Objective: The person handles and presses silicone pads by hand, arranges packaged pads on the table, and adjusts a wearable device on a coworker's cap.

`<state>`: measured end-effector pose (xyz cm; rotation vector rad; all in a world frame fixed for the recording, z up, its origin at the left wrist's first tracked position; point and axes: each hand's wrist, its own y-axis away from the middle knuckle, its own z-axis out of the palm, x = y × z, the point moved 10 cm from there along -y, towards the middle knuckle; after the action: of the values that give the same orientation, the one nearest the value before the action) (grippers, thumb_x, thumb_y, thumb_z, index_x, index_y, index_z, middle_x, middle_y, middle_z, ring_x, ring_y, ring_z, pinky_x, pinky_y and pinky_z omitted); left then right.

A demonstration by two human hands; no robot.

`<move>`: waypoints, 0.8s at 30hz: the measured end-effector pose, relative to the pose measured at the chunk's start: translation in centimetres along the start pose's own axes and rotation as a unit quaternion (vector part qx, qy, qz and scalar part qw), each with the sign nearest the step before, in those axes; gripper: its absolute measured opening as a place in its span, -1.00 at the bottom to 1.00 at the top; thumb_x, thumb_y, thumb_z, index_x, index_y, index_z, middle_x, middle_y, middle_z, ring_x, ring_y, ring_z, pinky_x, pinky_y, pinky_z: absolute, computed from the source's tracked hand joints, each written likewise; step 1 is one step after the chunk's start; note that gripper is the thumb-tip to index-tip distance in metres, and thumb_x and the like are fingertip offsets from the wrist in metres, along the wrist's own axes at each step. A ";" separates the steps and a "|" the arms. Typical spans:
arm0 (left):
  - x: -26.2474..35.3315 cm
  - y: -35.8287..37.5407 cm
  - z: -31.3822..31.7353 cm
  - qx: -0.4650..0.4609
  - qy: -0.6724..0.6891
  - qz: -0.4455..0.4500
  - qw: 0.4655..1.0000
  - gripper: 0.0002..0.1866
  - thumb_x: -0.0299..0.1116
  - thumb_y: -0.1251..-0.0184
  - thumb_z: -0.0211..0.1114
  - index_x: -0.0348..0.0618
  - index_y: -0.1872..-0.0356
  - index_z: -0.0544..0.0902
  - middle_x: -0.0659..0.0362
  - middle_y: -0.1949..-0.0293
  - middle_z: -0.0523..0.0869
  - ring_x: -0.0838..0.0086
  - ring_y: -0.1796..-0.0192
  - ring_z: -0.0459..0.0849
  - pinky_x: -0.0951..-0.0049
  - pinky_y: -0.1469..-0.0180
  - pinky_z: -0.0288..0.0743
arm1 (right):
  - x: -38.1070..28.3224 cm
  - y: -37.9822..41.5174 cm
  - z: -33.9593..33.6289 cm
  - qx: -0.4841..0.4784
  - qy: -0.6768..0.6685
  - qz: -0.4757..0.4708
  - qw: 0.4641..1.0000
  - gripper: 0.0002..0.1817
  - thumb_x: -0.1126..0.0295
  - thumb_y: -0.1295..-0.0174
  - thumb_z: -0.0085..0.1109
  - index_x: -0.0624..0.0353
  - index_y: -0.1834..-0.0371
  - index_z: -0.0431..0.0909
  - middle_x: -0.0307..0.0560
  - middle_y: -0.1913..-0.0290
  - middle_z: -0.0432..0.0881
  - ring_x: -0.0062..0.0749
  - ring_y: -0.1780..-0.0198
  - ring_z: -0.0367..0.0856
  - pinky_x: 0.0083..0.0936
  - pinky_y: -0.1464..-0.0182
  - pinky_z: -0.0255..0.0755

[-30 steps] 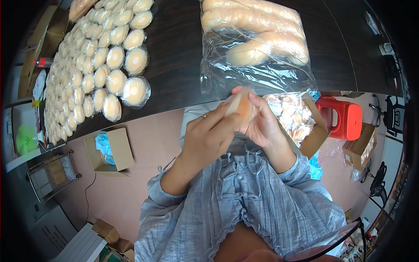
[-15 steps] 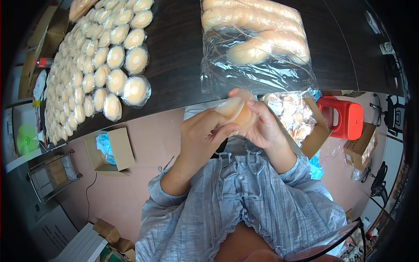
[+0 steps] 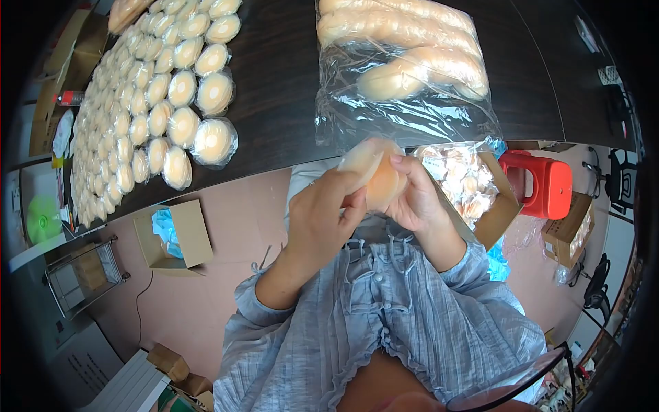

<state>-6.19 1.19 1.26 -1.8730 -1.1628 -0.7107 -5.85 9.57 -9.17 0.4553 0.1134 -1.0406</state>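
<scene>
Two half-closed hands, left hand (image 3: 317, 214) and right hand (image 3: 420, 204), pinch peach discs (image 3: 382, 182) at mid-frame, below the bagged pale rolls (image 3: 401, 34).

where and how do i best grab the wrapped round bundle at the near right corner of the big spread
Pinch the wrapped round bundle by its rim, probably best from the right: it lies low and disc-like, its right rim faces the dark table, and neighbouring bundles crowd its left.
</scene>
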 end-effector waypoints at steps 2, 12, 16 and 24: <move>0.8 0.1 -0.4 0.049 -0.061 0.030 0.996 -0.82 -0.61 0.03 0.28 -0.22 0.33 0.63 0.15 0.44 0.66 0.45 0.56 0.47 0.54 0.48 0.36 | 0.2 0.1 -0.3 0.026 -0.031 0.003 0.999 -0.57 0.22 -0.28 -0.08 0.19 -0.16 0.24 0.16 0.01 0.45 -0.14 0.07 0.55 -0.17 0.15 0.59; -0.2 0.2 0.4 -0.046 -0.060 0.017 0.997 -0.70 -0.64 0.13 0.27 -0.17 0.27 0.64 0.13 0.40 0.65 0.42 0.56 0.47 0.54 0.51 0.36 | 0.3 0.1 0.3 -0.018 -0.048 0.007 0.999 -0.58 0.22 -0.31 -0.13 0.17 -0.17 0.23 0.17 -0.01 0.46 -0.14 0.08 0.57 -0.19 0.12 0.59; 1.4 0.0 -0.6 0.043 -0.099 0.087 0.990 -0.70 -0.62 0.14 0.29 -0.16 0.28 0.65 0.13 0.38 0.65 0.42 0.56 0.46 0.53 0.50 0.36 | -0.2 0.3 1.2 -0.029 -0.013 0.008 0.999 -0.59 0.20 -0.34 -0.16 0.17 -0.18 0.23 0.16 0.02 0.47 -0.15 0.10 0.58 -0.25 0.13 0.59; 1.7 0.1 1.6 -0.083 -0.079 0.112 0.987 -0.76 -0.57 0.04 0.29 -0.21 0.26 0.59 0.08 0.20 0.64 0.40 0.40 0.62 0.53 0.38 0.50 | 0.0 -0.1 -0.2 -0.086 -0.005 -0.027 0.996 -0.52 0.14 -0.38 -0.21 0.28 -0.20 0.23 0.18 -0.02 0.48 -0.12 0.08 0.58 -0.32 0.15 0.59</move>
<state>-5.31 3.35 1.73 -2.1928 -0.9918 -0.5557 -5.90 9.56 -9.38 0.2919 0.2055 -1.0766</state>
